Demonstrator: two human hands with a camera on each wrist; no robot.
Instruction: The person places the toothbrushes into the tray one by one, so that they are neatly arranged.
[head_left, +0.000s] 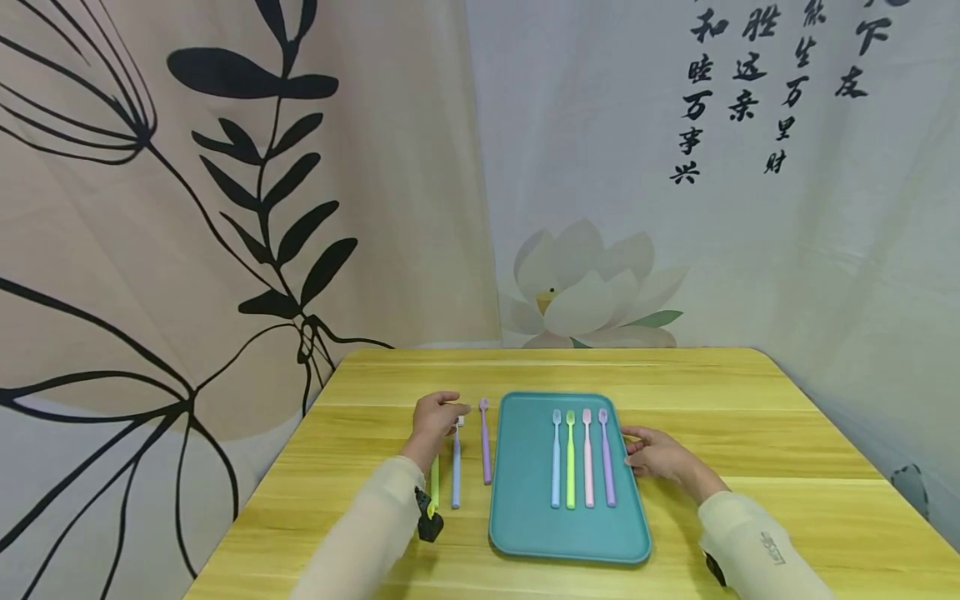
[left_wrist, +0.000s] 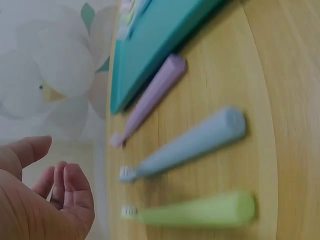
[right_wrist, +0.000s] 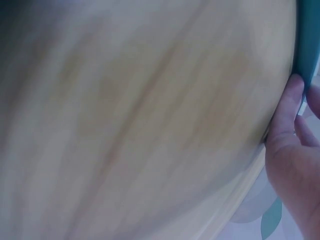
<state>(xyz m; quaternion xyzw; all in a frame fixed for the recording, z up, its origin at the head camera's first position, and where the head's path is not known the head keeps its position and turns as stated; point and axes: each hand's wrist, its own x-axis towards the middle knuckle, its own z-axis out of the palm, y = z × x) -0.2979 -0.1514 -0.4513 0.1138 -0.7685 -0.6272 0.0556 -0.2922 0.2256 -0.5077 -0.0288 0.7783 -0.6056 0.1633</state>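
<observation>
A teal tray (head_left: 525,517) lies on the yellow wooden table (head_left: 750,400) with several toothbrushes side by side in it: blue (head_left: 556,467), green (head_left: 570,467), pink (head_left: 588,467) and purple (head_left: 607,467). Left of the tray, three more lie on the wood: purple (head_left: 485,450) (left_wrist: 150,97), blue (head_left: 455,475) (left_wrist: 190,142) and green (head_left: 434,483) (left_wrist: 200,210). My left hand (head_left: 435,417) (left_wrist: 55,190) hovers by their bristle ends, fingers loosely curled, holding nothing. My right hand (head_left: 656,454) (right_wrist: 292,150) rests against the tray's right rim (right_wrist: 305,40), thumb on its edge.
Printed fabric backdrops hang close behind and to both sides of the table. Bare wood stretches behind the tray and to its right. A dark wrist-worn device (head_left: 427,512) sits on my left forearm, over the green brush's handle.
</observation>
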